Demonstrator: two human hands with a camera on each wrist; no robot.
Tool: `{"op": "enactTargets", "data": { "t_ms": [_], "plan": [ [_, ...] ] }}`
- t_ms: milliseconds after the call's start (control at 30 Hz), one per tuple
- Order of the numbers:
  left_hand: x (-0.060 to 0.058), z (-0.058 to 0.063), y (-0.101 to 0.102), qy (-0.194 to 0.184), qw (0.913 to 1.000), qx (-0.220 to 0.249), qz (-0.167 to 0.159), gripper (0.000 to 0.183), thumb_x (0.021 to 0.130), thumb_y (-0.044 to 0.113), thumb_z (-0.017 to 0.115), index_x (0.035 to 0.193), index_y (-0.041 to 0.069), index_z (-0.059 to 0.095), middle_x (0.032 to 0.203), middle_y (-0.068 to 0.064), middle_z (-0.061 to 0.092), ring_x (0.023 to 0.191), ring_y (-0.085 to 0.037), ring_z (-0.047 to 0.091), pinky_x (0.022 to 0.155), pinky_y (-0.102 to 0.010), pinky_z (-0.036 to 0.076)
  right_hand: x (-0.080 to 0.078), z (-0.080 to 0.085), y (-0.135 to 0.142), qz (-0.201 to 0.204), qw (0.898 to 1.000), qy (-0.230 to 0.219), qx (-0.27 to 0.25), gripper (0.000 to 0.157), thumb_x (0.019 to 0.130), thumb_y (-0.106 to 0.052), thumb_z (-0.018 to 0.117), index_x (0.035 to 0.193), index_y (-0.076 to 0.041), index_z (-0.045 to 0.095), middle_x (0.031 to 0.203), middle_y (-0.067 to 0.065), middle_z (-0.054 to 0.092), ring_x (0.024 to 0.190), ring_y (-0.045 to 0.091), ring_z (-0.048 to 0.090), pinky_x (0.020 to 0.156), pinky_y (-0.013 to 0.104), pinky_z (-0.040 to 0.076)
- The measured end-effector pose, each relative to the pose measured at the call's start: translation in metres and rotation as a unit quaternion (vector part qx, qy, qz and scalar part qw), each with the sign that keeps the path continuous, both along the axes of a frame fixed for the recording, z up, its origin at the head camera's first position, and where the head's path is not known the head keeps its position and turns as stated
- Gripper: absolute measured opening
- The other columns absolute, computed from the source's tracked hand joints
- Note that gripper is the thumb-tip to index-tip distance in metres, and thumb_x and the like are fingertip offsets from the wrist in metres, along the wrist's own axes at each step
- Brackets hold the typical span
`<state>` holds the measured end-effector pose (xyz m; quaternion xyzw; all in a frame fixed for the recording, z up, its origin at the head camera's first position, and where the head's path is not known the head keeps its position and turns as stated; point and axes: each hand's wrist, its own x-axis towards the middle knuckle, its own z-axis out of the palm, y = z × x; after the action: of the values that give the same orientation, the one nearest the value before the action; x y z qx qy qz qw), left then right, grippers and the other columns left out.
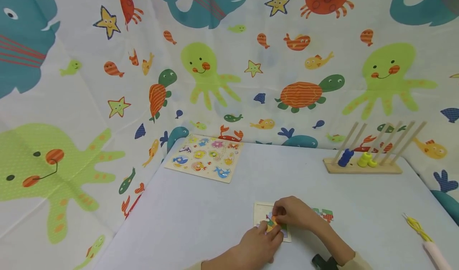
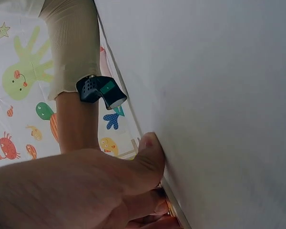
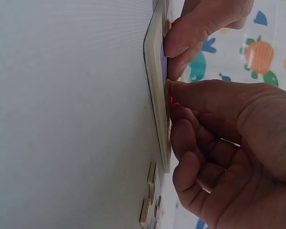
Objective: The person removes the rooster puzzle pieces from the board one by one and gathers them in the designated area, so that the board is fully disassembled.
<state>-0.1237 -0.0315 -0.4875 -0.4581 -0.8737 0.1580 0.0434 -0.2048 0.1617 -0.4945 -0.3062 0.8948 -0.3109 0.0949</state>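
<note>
A small wooden jigsaw tray (image 1: 260, 209) lies on the white table, with colourful pieces in it. My left hand (image 1: 256, 244) rests its outstretched fingers on the pieces from the near side. At the tray's right side, my right hand (image 1: 293, 212) pinches an orange puzzle piece (image 1: 274, 219) between thumb and forefinger, low over the tray. The right wrist view shows the tray's edge (image 3: 156, 88) and the thumb tip against the pieces. Most of the pinched piece is hidden by fingers. Loose jigsaw pieces (image 1: 327, 215) lie to the right, partly behind my right forearm.
A wooden peg puzzle board (image 1: 215, 172) with sea animals lies at the back left. At the back right stands a wooden rack (image 1: 362, 169) of upright rods with blue and yellow pieces. A pale-handled tool with yellow cord (image 1: 435, 254) lies at the right edge.
</note>
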Motion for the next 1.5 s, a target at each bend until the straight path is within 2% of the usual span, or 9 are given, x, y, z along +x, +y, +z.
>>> {"op": "enactTargets", "data": {
  "t_ms": [200,400,800,933,1067,1267,1500],
  "plan": [
    [-0.003,0.0,-0.002,-0.024,0.9996,0.0,0.011,0.064,0.085,0.057,0.067,0.134,0.02,0.049,0.146,0.009,0.047,0.104,-0.014,0.046,0.073,-0.021,0.047,-0.003,0.0,0.001,-0.001,1.0,-0.01,-0.007,0.015,0.084,-0.008,0.076,0.082,-0.02,0.067,0.071,-0.015,0.057,0.064,0.004,0.051,0.059,0.025,0.046],
    [-0.004,0.0,-0.002,-0.032,0.9994,-0.004,0.014,0.063,0.085,0.058,0.066,0.133,0.021,0.049,0.147,0.01,0.046,0.103,-0.013,0.045,0.073,-0.02,0.047,-0.005,-0.003,0.002,0.001,1.0,-0.021,-0.019,0.014,0.084,-0.007,0.072,0.081,-0.02,0.067,0.07,-0.014,0.059,0.063,0.004,0.052,0.058,0.024,0.046],
    [-0.005,-0.001,-0.001,-0.012,0.9999,-0.007,0.005,0.06,0.083,0.06,0.066,0.127,0.022,0.05,0.145,0.011,0.048,0.101,-0.014,0.045,0.074,-0.022,0.046,-0.01,-0.005,0.008,0.011,0.997,-0.066,-0.035,0.011,0.089,-0.015,0.071,0.083,-0.021,0.064,0.074,-0.013,0.061,0.067,0.006,0.055,0.061,0.026,0.048],
    [-0.005,0.0,-0.001,-0.018,0.9998,-0.007,0.006,0.061,0.083,0.06,0.067,0.127,0.022,0.051,0.145,0.011,0.047,0.101,-0.014,0.044,0.074,-0.022,0.046,-0.011,-0.005,0.01,0.021,0.996,-0.079,-0.037,0.011,0.091,-0.017,0.07,0.084,-0.021,0.063,0.076,-0.012,0.061,0.069,0.006,0.056,0.061,0.025,0.048],
    [-0.005,0.001,-0.001,-0.03,0.9995,-0.008,0.011,0.061,0.083,0.059,0.067,0.128,0.022,0.05,0.146,0.011,0.047,0.101,-0.013,0.044,0.073,-0.022,0.045,-0.011,-0.002,0.009,0.029,0.995,-0.086,-0.045,0.011,0.092,-0.018,0.07,0.085,-0.021,0.063,0.077,-0.011,0.062,0.07,0.007,0.057,0.062,0.025,0.049],
    [-0.005,0.002,-0.004,-0.022,0.9997,-0.005,0.011,0.06,0.082,0.06,0.068,0.126,0.022,0.051,0.144,0.011,0.048,0.101,-0.013,0.044,0.069,-0.021,0.044,-0.01,0.005,0.007,0.043,0.994,-0.082,-0.059,0.01,0.092,-0.016,0.07,0.085,-0.021,0.064,0.079,-0.011,0.064,0.071,0.007,0.06,0.064,0.026,0.051],
    [-0.004,0.001,-0.003,-0.026,0.9995,0.015,0.013,0.057,0.08,0.059,0.07,0.12,0.022,0.052,0.143,0.011,0.05,0.091,-0.012,0.041,0.064,-0.021,0.041,-0.008,0.016,0.023,0.005,0.994,-0.076,-0.081,0.01,0.09,-0.021,0.073,0.087,-0.018,0.065,0.08,-0.009,0.066,0.072,0.01,0.06,0.064,0.027,0.05]
  ]
}}
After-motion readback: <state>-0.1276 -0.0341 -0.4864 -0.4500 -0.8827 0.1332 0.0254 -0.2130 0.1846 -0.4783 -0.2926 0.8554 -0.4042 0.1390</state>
